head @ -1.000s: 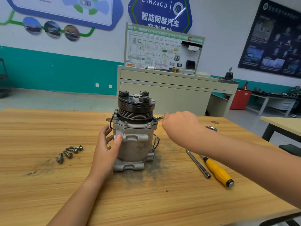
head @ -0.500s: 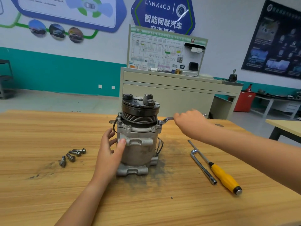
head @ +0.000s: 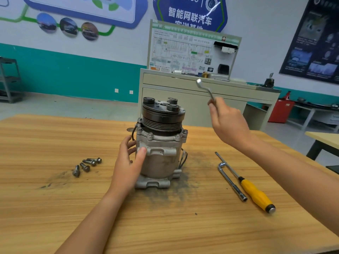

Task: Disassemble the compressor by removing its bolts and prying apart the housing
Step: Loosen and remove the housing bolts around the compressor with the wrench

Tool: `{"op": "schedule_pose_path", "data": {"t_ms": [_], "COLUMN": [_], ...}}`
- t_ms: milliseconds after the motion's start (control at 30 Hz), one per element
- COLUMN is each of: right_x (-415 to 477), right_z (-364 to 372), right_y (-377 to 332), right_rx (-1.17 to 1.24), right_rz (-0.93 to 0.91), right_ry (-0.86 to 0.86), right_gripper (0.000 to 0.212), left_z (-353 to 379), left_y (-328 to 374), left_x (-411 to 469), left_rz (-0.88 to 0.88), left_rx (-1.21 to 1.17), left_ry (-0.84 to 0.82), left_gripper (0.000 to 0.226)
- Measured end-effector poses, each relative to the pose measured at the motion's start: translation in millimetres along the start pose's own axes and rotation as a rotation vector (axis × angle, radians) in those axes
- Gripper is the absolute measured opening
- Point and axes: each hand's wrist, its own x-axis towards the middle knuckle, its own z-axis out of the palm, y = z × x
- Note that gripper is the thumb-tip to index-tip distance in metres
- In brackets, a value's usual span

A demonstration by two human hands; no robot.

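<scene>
While my left hand steadies the compressor, thumb pressed flat on the front of its grey housing and fingers wrapped round the left side, I read the job as partway through the bolt stage. The compressor stands upright near the middle of the counter, black pulley on top, sitting in a smear of dark grime. My right hand is closed round the shank of a slim bent wrench, held up in the air to the right of the pulley; its head touches nothing.

Done so far, as far as I can see: four loose bolts lie in a small cluster on the counter to the left of the compressor, clear of it. I take them to have come out of the unit, though I cannot tell from which part.

Left to do: several bolt heads appear seated round the upper flange just under the pulley, so I judge more unscrewing is needed there. The housing shows no open seam that I can make out, so the prying has not begun. An L-shaped socket wrench and a yellow-handled screwdriver lie side by side on the counter to the right, untouched; the screwdriver looks the likely tool for the prying.
</scene>
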Motion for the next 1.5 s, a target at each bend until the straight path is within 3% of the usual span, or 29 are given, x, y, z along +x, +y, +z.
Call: {"op": "schedule_pose_path", "data": {"t_ms": [133,233,367,567,867,1167,1300,1367,1500], "right_x": [-21.3,-29.0,-23.7,-15.7,3.7,29.7,18.3,5.5,-24.2], "right_z": [-17.2,-16.7,-14.2,-22.0,-4.8,58.5,48.9,41.0,21.7], "right_y": [-10.9,-18.0,-26.1,-41.0,-4.0,8.4,13.1,10.5,1.8], "right_rx": [-0.356,-0.479,-0.576,-0.792,-0.857,-0.39,-0.037,0.078,0.064], "right_rz": [-0.018,-0.035,-0.084,-0.267,-0.36,-0.229,0.185,0.224,0.119], "right_ry": [-0.4,-0.523,-0.593,-0.67,-0.619,-0.287,-0.111,-0.132,-0.245], "right_gripper": [0.016,0.015,0.025,0.019,0.012,0.026,0.025,0.025,0.023], "left_z": [-0.4,-0.4,0.0,-0.9,2.0,2.9,3.0,3.1,1.9], "left_y": [-1.0,-0.9,-0.5,1.3,1.9,-2.1,-3.2,-3.3,-1.9], "left_x": [-0.1,-0.6,-1.3,-1.9,-3.8,0.1,1.0,0.2,-0.4], "left_rz": [0.001,0.003,0.001,-0.006,-0.016,-0.012,0.001,-0.001,-0.005], "left_rx": [-0.013,-0.018,-0.026,-0.009,-0.04,-0.021,-0.01,-0.012,-0.016], "left_ry": [0.002,0.001,0.002,-0.003,0.016,0.024,0.023,0.024,0.018], "left_gripper": [0.05,0.05,0.049,0.05,0.048,0.045,0.048,0.048,0.05]}}
